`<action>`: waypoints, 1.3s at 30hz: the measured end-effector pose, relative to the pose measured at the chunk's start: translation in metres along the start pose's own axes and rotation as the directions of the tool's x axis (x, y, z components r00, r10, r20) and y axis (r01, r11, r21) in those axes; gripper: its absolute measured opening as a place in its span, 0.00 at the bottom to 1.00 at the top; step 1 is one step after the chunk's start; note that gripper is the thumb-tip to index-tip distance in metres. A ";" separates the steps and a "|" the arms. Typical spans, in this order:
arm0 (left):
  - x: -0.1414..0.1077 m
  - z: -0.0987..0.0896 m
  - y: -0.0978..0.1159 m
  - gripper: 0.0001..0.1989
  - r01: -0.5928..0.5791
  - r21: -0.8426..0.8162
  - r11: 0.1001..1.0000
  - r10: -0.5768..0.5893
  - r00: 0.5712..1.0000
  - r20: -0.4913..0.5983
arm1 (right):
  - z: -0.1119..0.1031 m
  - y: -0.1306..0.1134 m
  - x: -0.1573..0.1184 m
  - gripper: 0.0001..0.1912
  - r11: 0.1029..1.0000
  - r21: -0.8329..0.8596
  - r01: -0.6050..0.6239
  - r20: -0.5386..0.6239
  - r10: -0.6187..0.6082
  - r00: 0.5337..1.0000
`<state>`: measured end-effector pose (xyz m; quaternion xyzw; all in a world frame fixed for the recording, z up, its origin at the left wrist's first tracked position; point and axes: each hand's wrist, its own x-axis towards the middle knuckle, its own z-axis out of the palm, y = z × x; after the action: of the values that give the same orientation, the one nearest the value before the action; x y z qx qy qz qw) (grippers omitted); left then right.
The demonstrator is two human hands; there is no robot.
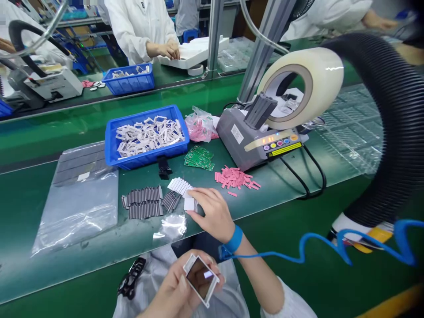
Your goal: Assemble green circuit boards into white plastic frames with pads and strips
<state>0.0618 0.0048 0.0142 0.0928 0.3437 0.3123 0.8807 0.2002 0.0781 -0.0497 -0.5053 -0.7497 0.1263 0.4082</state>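
Observation:
My left hand (179,282) holds a small dark screen in a white frame (201,279) above my lap. On the green table, my right hand (213,212), with a blue wrist strap, has thumb and fingers closed on a white card (189,203) at the end of a fanned row of white pieces (179,185). Left of it lie stacks of dark striped pieces (145,202). Clear film pieces (172,227) rest near the table edge. Pink strips (234,178) and green circuit boards (199,158) are farther back.
A blue bin (147,154) of white frames stands behind, beside a plastic bag sheet (79,207). At right are a tape dispenser (238,141), a black hose (397,115) and a coiled blue cord (281,255). A person (139,31) works across the table.

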 end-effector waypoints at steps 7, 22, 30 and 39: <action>-0.002 -0.011 0.009 0.16 -0.009 0.074 0.997 0.010 1.000 -0.006 | -0.002 0.003 -0.002 0.17 0.991 0.089 -0.097 -0.087 0.105 0.991; -0.016 -0.040 0.033 0.20 -0.037 0.145 0.989 0.008 0.981 0.196 | -0.060 -0.078 -0.027 0.18 0.976 0.217 0.029 0.113 -0.055 0.992; -0.023 -0.055 0.027 0.20 -0.058 0.121 0.991 0.034 0.980 0.197 | -0.047 -0.097 -0.025 0.17 0.996 0.004 0.093 0.183 -0.092 0.979; -0.021 -0.057 0.033 0.19 -0.082 0.129 0.988 0.038 0.950 0.311 | -0.039 -0.100 -0.025 0.12 0.995 -0.072 0.072 0.216 -0.055 0.975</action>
<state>-0.0037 0.0151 -0.0043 0.2126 0.2204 0.2956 0.9049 0.1677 0.0020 0.0234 -0.4803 -0.8095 0.1368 0.3089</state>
